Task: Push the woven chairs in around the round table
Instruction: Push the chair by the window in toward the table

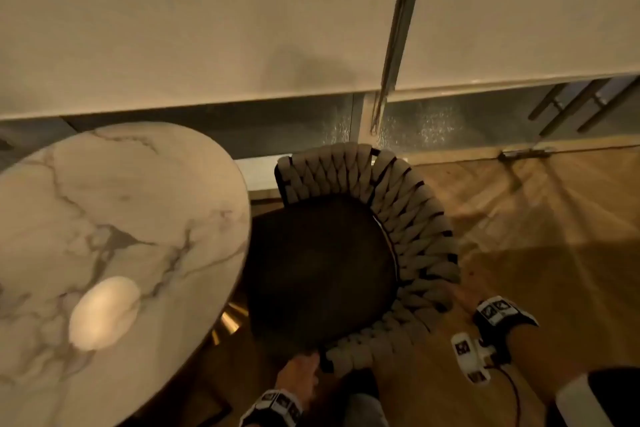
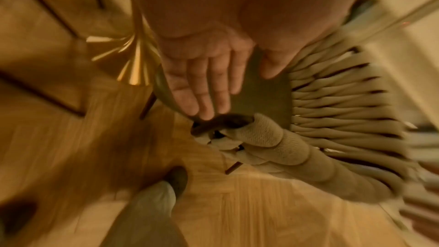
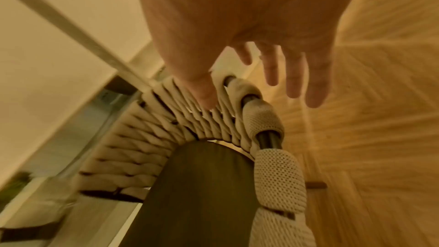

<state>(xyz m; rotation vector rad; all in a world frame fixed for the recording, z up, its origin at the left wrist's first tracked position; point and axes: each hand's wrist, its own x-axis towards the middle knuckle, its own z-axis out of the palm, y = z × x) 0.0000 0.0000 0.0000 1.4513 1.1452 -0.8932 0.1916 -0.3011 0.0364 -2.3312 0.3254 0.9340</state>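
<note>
From the head view we see 1 woven chair (image 1: 349,253) standing just ahead of both hands, its dark seat (image 1: 318,274) partly tucked under the edge of the round marble table (image 1: 121,218), which lies to the left of the hands. Our left hand (image 1: 299,374) meets the near end of the chair's woven rim, and our right hand (image 1: 462,296) sits at the rim's right side, on the curve of the back. A pale oval object (image 1: 104,312) rests on the table, well apart from both hands. Wooden floor (image 1: 536,236) spreads to the right of the right hand.

In the left wrist view, the left hand (image 2: 206,74) is flat with straight fingers (image 2: 202,97) laid over the seat's front edge, the thumb apart; it grips nothing. The thick woven cord (image 2: 285,149) wraps the frame just beside the fingertips. A brass-coloured table base (image 2: 135,63) stands beyond the hand.

In the right wrist view, the right hand (image 3: 249,44) is spread open. Its thumb (image 3: 204,93) touches the woven back, while the 4 fingers (image 3: 294,78) extend past the outer side of the rim, over the floor; whether they touch the chair we cannot tell.
</note>
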